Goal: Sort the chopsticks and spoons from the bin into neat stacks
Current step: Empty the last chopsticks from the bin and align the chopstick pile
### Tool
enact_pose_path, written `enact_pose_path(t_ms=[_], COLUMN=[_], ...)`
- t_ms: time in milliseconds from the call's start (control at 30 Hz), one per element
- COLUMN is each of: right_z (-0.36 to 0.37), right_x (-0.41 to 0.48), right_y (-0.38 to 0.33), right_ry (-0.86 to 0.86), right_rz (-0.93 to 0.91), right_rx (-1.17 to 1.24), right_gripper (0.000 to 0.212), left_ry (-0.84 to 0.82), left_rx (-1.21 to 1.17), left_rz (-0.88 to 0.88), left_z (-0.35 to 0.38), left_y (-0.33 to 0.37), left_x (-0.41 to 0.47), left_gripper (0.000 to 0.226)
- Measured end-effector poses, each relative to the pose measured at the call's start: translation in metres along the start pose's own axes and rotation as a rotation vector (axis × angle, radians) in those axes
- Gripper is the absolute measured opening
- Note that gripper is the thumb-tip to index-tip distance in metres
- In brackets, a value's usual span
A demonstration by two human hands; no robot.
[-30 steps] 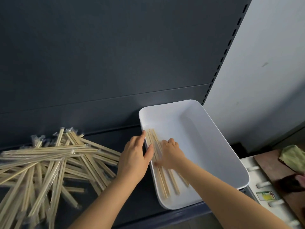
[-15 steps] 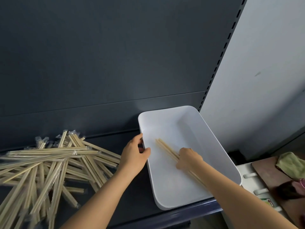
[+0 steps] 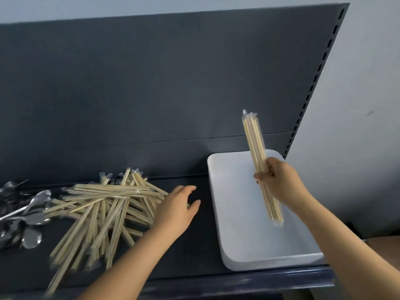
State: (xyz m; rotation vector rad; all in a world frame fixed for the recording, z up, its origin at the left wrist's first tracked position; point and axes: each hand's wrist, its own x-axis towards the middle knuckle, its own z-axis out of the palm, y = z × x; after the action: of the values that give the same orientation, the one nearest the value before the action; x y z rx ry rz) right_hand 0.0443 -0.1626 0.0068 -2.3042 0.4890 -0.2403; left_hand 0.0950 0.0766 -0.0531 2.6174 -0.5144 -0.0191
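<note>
Right grip (image 3: 279, 180) clasps chopsticks (image 3: 255, 144) above the bin (image 3: 233, 213) at the shelf's (image 3: 194, 245) right end; left grip (image 3: 175, 211), fingers loose, beside the pile (image 3: 104, 204).

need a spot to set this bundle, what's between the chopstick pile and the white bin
In the head view, the open left hand, at the right edge of the chopstick pile; the dark shelf from there to the white bin is bare.

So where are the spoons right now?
In the head view, the spoons lie at the far left of the dark shelf, just left of the loose chopstick pile.
</note>
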Motion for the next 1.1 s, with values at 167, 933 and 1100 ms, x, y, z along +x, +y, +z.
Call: enact_pose_path(t_ms=[167, 933, 1100], right_z=[0.025, 0.299, 0.314], right_x=[-0.010, -0.046, -0.038], right_y=[-0.062, -0.213, -0.208], right_ry=[-0.046, -0.336, -0.246], right_rz=[-0.236, -0.370, -0.358], right_rx=[0.036, -0.665, -0.635], right_gripper=[0.015, 0.032, 0.045], left_ry=[0.077, 0.085, 0.057], left_rx=[0.196, 0.233, 0.231], left_rz=[-0.107, -0.107, 0.003], left_z=[-0.039, -0.134, -0.141], left_y=[-0.056, -0.288, -0.325], left_x=[-0.044, -0.084, -0.061], left_gripper=[0.048, 0.061, 0.065])
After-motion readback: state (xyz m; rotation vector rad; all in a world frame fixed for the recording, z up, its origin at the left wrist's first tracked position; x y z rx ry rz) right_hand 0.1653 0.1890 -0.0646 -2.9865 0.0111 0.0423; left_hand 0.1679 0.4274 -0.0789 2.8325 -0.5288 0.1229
